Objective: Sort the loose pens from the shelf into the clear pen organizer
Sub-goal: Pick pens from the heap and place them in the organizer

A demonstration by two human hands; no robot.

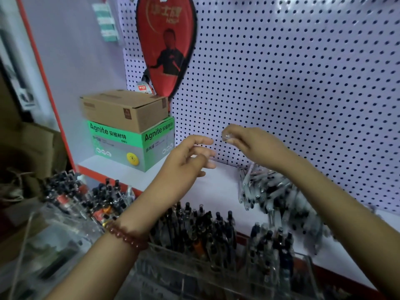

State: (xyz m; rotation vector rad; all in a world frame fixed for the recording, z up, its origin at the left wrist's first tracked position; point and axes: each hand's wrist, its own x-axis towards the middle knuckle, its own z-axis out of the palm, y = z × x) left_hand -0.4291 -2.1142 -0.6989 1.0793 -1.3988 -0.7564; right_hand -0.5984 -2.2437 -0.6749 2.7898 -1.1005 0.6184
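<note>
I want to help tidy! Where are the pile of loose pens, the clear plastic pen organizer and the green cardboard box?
Pile of loose pens (275,191): head view, middle of the heap.
Clear plastic pen organizer (186,278): head view, its front wall.
Green cardboard box (114,137): head view, its left printed face.

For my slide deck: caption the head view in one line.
Left hand open, right hand pinching a small clear item, above loose pens and the clear pen organizer.
</note>
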